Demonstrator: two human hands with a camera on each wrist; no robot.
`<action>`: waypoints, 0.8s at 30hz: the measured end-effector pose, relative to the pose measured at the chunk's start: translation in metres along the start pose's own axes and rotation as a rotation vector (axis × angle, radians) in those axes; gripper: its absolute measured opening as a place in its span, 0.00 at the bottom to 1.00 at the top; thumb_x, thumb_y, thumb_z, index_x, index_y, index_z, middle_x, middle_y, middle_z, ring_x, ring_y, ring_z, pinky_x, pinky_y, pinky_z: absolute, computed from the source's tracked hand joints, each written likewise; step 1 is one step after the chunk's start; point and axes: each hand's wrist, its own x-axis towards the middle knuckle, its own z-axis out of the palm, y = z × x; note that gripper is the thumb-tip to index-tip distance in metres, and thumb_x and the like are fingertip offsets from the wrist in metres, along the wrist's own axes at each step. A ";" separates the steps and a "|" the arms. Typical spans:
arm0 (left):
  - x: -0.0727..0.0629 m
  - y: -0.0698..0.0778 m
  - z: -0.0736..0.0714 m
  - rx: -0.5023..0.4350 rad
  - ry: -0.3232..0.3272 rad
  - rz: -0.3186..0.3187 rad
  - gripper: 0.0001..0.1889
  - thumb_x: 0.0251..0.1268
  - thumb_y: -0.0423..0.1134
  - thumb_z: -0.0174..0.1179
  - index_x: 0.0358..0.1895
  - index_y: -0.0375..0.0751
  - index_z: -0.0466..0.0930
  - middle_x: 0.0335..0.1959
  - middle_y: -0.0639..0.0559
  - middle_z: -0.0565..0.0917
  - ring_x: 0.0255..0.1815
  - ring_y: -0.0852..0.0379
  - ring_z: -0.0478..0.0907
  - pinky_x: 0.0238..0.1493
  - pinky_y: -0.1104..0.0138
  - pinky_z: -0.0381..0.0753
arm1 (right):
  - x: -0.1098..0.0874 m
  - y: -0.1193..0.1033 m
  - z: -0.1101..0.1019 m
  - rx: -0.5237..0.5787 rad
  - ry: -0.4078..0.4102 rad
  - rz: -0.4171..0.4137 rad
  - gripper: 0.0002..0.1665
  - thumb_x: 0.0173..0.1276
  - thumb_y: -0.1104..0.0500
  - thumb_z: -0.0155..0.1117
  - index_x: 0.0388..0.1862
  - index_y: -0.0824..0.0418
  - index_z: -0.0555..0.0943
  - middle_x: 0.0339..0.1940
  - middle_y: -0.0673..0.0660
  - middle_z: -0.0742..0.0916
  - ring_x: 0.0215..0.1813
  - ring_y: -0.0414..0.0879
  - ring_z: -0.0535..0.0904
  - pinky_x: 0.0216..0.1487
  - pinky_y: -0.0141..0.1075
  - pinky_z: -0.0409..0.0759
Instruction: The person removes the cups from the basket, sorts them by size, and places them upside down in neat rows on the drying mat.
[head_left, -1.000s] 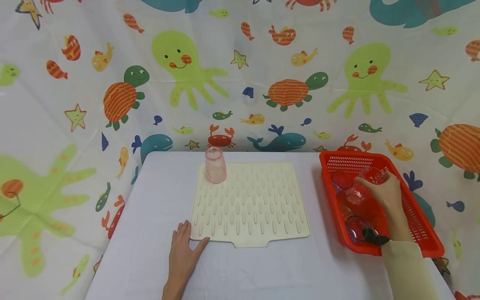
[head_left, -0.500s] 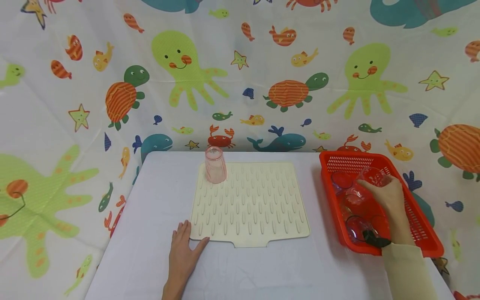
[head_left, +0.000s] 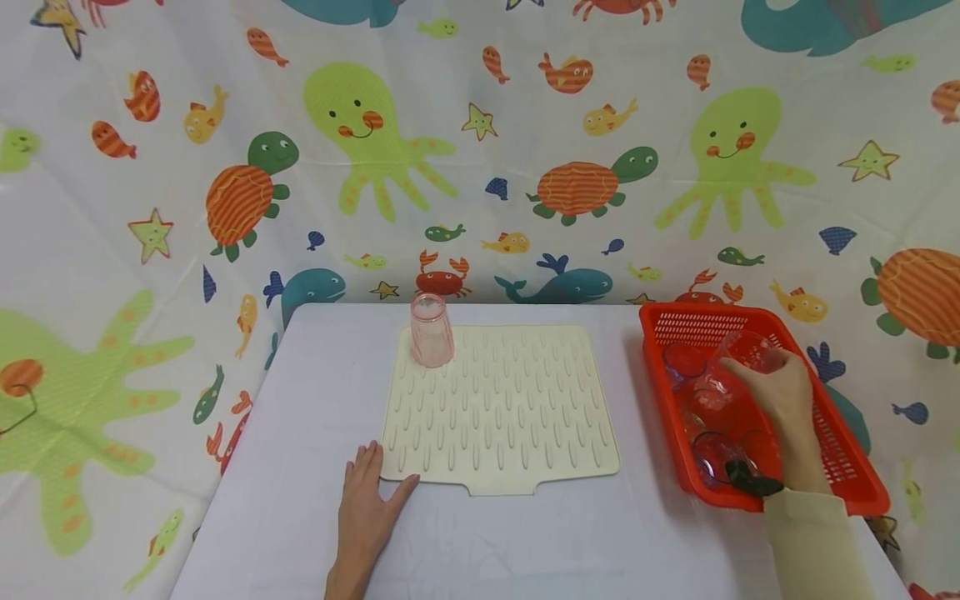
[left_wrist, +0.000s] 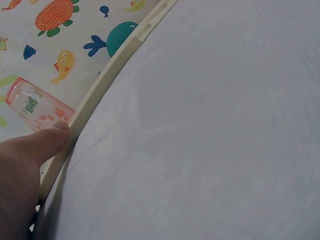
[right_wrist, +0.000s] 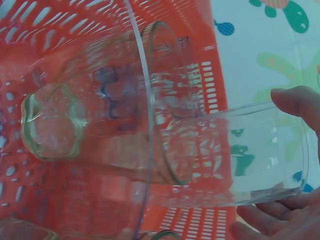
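Note:
In the head view my right hand (head_left: 776, 392) is inside the red basket (head_left: 832, 400) and holds a clear drinking glass (head_left: 742, 348) near the far end. The right wrist view shows the thumb on one side of this clear glass (right_wrist: 250, 155) and the fingers on the other. Other clear glasses lie in the basket, among them a yellowish-tinted glass (right_wrist: 55, 120). My left hand (head_left: 365, 508) rests at the near left corner of the cream ridged drying mat (head_left: 510, 400), thumb on its edge in the left wrist view. A pink glass (head_left: 432, 337) stands on the mat's far left corner.
A white cloth (head_left: 480, 542) covers the table. Behind it hangs a curtain (head_left: 480, 183) printed with sea animals. A dark-rimmed glass (head_left: 712, 454) lies at the basket's near end, beside the dark strap on my right wrist.
My right hand has shifted slightly to the right, and the glass it holds has moved a little within the basket. My left hand, the mat and the pink glass stay in place.

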 end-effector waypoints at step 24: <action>-0.004 0.000 0.002 0.001 -0.024 -0.021 0.50 0.57 0.59 0.71 0.73 0.27 0.63 0.77 0.35 0.64 0.82 0.39 0.53 0.86 0.51 0.45 | -0.034 -0.051 -0.025 0.051 0.170 -0.097 0.55 0.61 0.31 0.68 0.79 0.47 0.53 0.79 0.60 0.63 0.72 0.57 0.61 0.73 0.56 0.74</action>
